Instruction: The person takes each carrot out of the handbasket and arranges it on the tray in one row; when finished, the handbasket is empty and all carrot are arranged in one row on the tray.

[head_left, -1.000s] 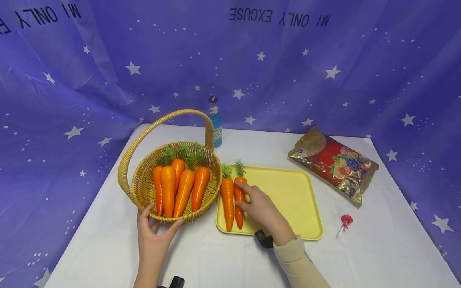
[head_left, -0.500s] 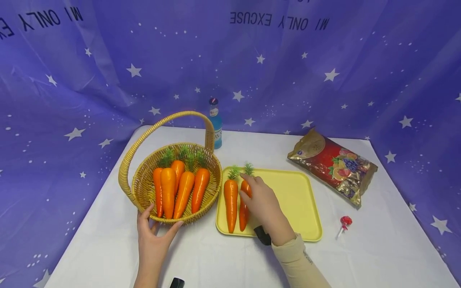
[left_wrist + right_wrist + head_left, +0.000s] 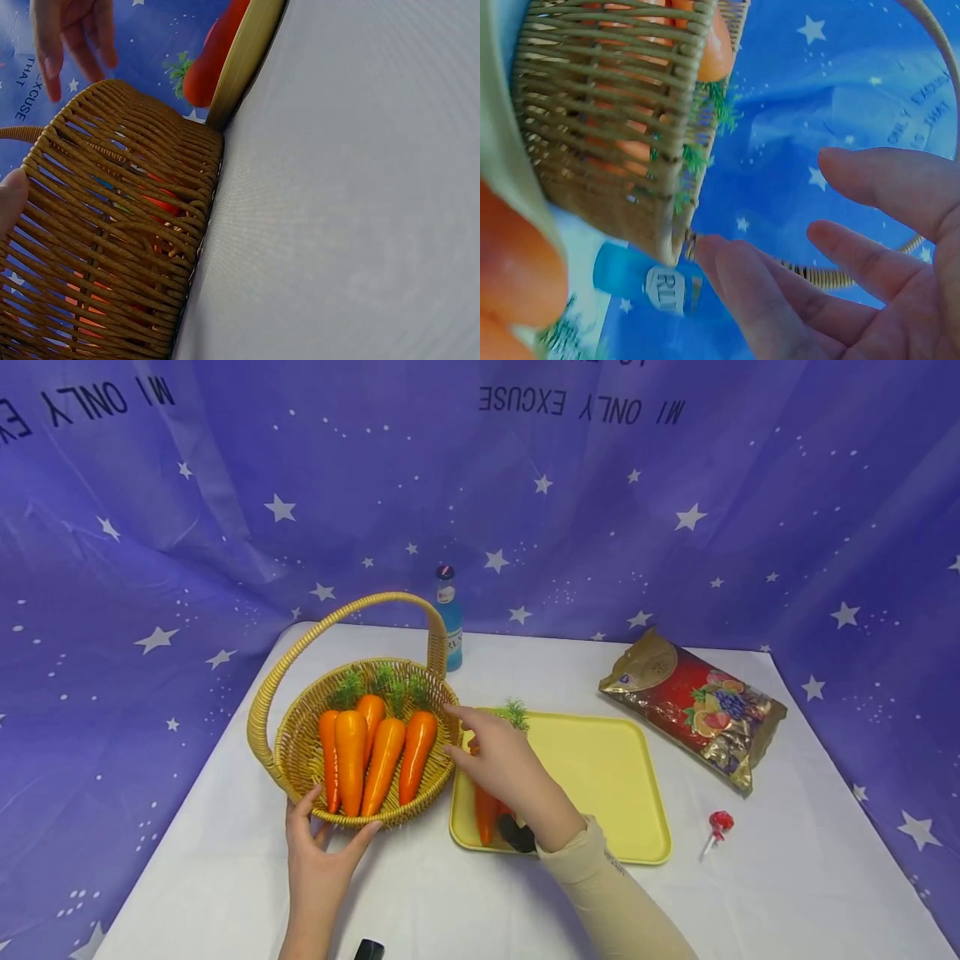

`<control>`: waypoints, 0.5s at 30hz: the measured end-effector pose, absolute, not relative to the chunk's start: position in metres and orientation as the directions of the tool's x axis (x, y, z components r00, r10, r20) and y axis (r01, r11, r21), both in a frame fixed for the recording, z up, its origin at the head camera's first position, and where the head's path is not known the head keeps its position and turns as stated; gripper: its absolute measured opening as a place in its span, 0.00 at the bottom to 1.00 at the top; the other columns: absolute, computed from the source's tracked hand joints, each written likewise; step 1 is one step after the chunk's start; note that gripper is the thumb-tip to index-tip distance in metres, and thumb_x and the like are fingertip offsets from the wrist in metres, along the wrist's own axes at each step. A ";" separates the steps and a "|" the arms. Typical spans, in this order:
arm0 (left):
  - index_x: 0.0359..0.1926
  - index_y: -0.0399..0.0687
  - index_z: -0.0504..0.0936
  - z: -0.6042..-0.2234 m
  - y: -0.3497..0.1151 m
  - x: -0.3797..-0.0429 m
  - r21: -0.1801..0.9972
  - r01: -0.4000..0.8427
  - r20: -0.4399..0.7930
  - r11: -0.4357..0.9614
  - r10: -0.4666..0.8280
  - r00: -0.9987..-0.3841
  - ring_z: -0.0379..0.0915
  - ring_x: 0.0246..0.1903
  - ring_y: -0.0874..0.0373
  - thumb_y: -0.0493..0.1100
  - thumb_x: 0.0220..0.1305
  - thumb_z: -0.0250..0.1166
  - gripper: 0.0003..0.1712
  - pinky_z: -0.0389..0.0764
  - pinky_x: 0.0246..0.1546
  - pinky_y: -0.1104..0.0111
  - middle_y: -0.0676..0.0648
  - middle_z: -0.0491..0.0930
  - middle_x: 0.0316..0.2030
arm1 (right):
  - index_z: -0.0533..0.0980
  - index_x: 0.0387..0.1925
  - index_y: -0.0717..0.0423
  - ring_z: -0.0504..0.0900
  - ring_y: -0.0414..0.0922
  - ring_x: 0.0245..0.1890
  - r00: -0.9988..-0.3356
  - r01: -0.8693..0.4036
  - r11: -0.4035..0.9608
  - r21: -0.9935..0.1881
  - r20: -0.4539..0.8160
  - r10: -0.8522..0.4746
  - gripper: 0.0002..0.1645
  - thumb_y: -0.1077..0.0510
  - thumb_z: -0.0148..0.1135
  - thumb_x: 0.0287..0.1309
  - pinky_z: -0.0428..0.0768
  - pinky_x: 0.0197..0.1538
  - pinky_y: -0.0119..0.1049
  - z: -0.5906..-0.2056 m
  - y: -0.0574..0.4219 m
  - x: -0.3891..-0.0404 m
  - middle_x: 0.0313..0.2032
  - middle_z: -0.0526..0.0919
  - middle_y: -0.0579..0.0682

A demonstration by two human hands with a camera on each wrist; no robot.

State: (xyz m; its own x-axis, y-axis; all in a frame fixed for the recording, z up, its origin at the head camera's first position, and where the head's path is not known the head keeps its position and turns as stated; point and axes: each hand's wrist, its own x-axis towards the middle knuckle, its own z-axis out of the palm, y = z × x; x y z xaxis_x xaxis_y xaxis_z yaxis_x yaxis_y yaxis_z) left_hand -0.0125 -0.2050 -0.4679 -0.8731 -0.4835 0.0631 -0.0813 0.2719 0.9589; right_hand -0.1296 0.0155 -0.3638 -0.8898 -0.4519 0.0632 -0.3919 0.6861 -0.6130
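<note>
My left hand (image 3: 322, 856) grips the front rim of a wicker basket (image 3: 294, 752), which has a tall arched handle. Several orange toy carrots (image 3: 384, 760) lie in it, green tops toward the back. At the basket's right rim is my right hand (image 3: 498, 760), fingers spread and nothing held; the right wrist view shows its fingertips (image 3: 712, 262) close to the rim. Beneath that hand, two more carrots (image 3: 485, 818) lie at the left end of a yellow tray (image 3: 592, 777), mostly hidden by the hand and wrist.
A blue bottle (image 3: 454, 647) stands behind the basket. Toward the back right lies a red and gold candy bag (image 3: 697, 702), with a red lollipop (image 3: 720, 822) in front of it. A purple star-printed cloth (image 3: 540, 518) hangs behind the white table (image 3: 420, 893).
The two carrots on the tray shifted slightly right under my right hand. That hand then left them and moved left to the basket's rim. My left hand stayed at the front rim.
</note>
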 end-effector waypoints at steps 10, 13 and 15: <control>0.69 0.45 0.57 -0.469 -0.206 -0.012 0.955 -0.109 0.041 0.276 -0.487 -0.872 0.50 0.68 0.49 0.41 0.44 0.80 0.55 0.68 0.63 0.62 0.45 0.44 0.73 | 0.67 0.67 0.48 0.78 0.49 0.51 -0.857 -0.436 0.739 -0.514 -0.014 -0.515 0.33 0.50 0.64 0.61 0.82 0.45 0.39 -0.369 -0.022 -0.139 0.59 0.76 0.51; 0.69 0.45 0.57 -0.470 -0.206 -0.012 0.955 -0.107 0.044 0.276 -0.490 -0.870 0.51 0.68 0.49 0.40 0.44 0.80 0.55 0.68 0.63 0.63 0.45 0.44 0.73 | 0.67 0.67 0.48 0.80 0.48 0.48 -0.857 -0.439 0.760 -0.480 -0.031 -0.515 0.33 0.50 0.64 0.61 0.82 0.40 0.36 -0.372 -0.030 -0.141 0.57 0.77 0.53; 0.69 0.45 0.57 -0.470 -0.206 -0.012 0.957 -0.106 0.042 0.270 -0.490 -0.871 0.51 0.68 0.48 0.40 0.44 0.80 0.55 0.68 0.63 0.59 0.45 0.44 0.73 | 0.67 0.67 0.48 0.80 0.47 0.44 -0.857 -0.441 0.773 -0.456 -0.041 -0.513 0.34 0.50 0.64 0.61 0.81 0.37 0.35 -0.374 -0.035 -0.143 0.55 0.79 0.53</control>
